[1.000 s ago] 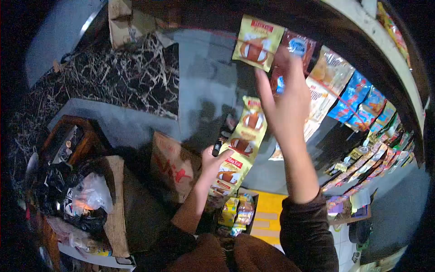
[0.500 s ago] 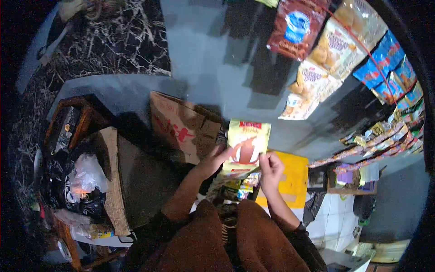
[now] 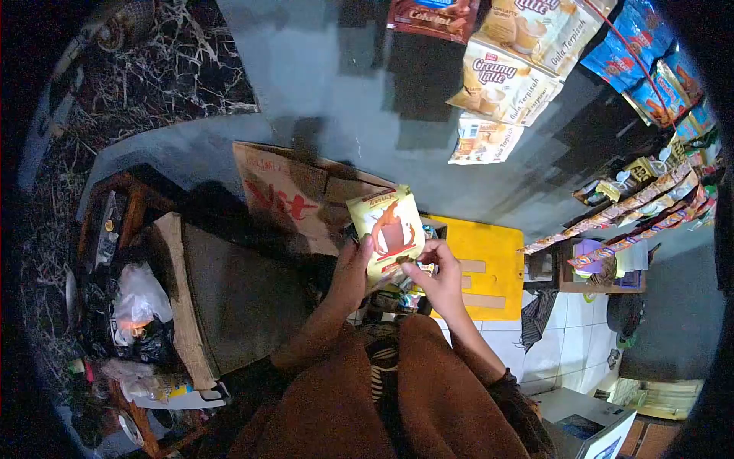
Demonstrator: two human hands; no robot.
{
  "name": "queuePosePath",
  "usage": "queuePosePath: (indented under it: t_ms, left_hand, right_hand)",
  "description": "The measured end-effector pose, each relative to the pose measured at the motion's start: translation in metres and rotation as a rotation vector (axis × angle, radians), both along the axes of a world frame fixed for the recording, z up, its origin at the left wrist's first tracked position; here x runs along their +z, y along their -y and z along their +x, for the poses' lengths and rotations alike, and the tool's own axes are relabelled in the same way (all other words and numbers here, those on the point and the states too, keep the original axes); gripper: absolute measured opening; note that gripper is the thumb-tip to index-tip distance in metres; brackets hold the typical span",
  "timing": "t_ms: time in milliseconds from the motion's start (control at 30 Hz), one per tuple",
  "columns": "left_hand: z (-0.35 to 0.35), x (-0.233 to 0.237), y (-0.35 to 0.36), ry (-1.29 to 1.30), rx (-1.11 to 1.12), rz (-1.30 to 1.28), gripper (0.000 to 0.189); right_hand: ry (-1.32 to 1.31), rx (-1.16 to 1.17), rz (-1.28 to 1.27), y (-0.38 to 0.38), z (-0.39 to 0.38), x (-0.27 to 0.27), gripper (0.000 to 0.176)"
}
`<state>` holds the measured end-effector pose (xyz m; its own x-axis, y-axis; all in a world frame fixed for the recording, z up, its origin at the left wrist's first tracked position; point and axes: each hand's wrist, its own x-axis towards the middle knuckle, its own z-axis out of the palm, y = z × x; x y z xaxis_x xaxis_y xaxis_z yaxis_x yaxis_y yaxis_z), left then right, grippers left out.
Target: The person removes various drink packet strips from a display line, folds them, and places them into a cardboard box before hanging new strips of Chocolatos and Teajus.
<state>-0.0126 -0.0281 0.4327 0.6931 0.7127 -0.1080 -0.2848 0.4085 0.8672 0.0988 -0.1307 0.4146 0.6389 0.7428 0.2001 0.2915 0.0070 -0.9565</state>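
Note:
A pale yellow Max Tea sachet [image 3: 390, 233] with a brown drink picture is held up in front of me, tilted to the left. My left hand [image 3: 353, 268] grips its left edge, thumb on the front. At the lower right corner, my right hand [image 3: 440, 277] pinches the packet between thumb and fingers. More folded packaging shows just under the sachet, partly hidden by it. Below the hands, several small colourful packets [image 3: 409, 300] lie low down near my knees.
Creamy Latte sachets [image 3: 501, 80] and other strips hang along the grey wall at the upper right. A Vit cardboard box [image 3: 267, 203] stands behind my left hand. A yellow panel [image 3: 497, 264] is right of my right hand. Plastic bags [image 3: 141, 294] sit at the left.
The sachet has tilted left and moved slightly lower. My right hand has shifted to its lower corner. The view has turned, so the hanging sachets appear higher and further left.

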Motion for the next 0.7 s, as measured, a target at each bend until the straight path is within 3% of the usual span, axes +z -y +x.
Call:
queuePosePath:
  t_ms: [33, 100, 133, 167, 200, 233, 267, 300, 333, 367, 433, 467, 500, 567, 600, 633, 700]
  left_hand:
    - [-0.002, -0.005, 0.000, -0.094, -0.009, 0.031, 0.040]
    - [-0.006, -0.004, 0.002, -0.196, -0.020, 0.060, 0.041]
    - [-0.006, 0.005, 0.002, -0.209, -0.086, 0.204, 0.046]
    - [-0.007, 0.010, -0.001, -0.220, -0.153, 0.347, 0.051]
    - [-0.010, 0.012, -0.010, -0.204, -0.276, 0.290, 0.064]
    - [-0.008, 0.015, -0.013, -0.212, -0.278, 0.284, 0.064]
    - [-0.006, 0.020, -0.016, -0.126, -0.252, 0.355, 0.068]
    - [-0.006, 0.022, -0.017, -0.038, -0.223, 0.425, 0.073]
    - [-0.014, 0.017, -0.017, -0.229, -0.070, 0.495, 0.070]
    - [-0.016, 0.008, -0.022, -0.231, -0.069, 0.494, 0.070]
    - [-0.018, -0.018, -0.032, 0.088, -0.187, 0.032, 0.059]
    - [-0.019, -0.027, -0.037, -0.169, -0.217, 0.142, 0.050]
    - [-0.016, -0.022, -0.031, -0.170, -0.215, 0.140, 0.050]
    - [-0.007, -0.006, -0.016, -0.407, -0.023, 0.599, 0.045]
    - [-0.004, -0.008, -0.019, -0.404, -0.025, 0.725, 0.042]
    - [-0.004, -0.006, -0.021, -0.407, -0.021, 0.722, 0.042]
    - [-0.005, 0.009, -0.024, -0.674, -0.045, 0.874, 0.038]
  right_hand:
    - [-0.004, -0.002, 0.001, 0.001, 0.001, 0.000, 0.020]
    - [-0.203, 0.222, 0.062, 0.001, 0.001, 0.001, 0.021]
    - [-0.302, 0.252, 0.125, 0.002, 0.001, 0.003, 0.020]
    - [-0.311, 0.250, 0.124, 0.003, 0.006, 0.008, 0.020]
    - [-0.086, 0.200, 0.134, 0.005, 0.013, 0.014, 0.018]
    - [0.139, 0.150, 0.140, 0.008, 0.016, 0.021, 0.017]
    - [-0.107, 0.101, 0.188, 0.010, 0.014, 0.030, 0.014]
    - [-0.042, 0.059, 0.241, 0.013, 0.018, 0.039, 0.016]
    - [-0.142, 0.054, 0.351, 0.014, 0.022, 0.043, 0.017]
    - [-0.241, 0.049, 0.463, 0.015, 0.024, 0.047, 0.018]
    - [-0.335, 0.073, 0.440, 0.020, 0.020, 0.064, 0.018]
    - [-0.426, 0.098, 0.417, 0.021, 0.018, 0.069, 0.018]
    - [-0.427, 0.100, 0.414, 0.022, 0.022, 0.066, 0.018]
    - [-0.296, 0.082, 0.319, 0.023, 0.032, 0.054, 0.016]
    - [-0.210, 0.031, 0.297, 0.024, 0.034, 0.049, 0.014]
    - [-0.212, 0.035, 0.295, 0.028, 0.038, 0.051, 0.014]
    - [0.201, 0.010, 0.286, 0.038, 0.047, 0.058, 0.018]
